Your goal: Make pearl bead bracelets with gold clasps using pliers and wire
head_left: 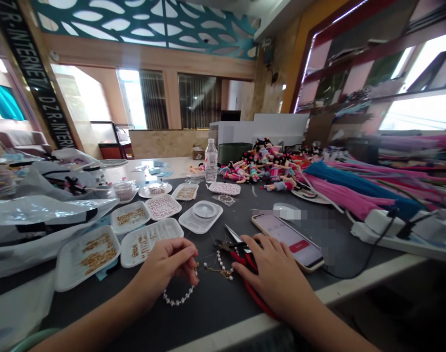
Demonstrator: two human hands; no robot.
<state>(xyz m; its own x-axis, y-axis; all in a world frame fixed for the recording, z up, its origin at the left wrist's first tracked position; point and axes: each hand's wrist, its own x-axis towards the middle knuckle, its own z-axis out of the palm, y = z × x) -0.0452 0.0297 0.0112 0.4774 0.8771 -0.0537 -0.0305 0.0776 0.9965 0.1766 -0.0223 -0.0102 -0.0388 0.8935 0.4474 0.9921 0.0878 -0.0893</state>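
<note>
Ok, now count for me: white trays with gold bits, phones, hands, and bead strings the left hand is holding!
White trays with gold bits: 4
Phone: 1
Left hand and right hand: 2
Bead string held: 1
Total: 8

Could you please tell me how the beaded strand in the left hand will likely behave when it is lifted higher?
The beaded strand would probably be floppy, as it bends in a curve below the left hand. It is likely light, since its beads are small. They look round and shiny, so they may feel slippery.
</note>
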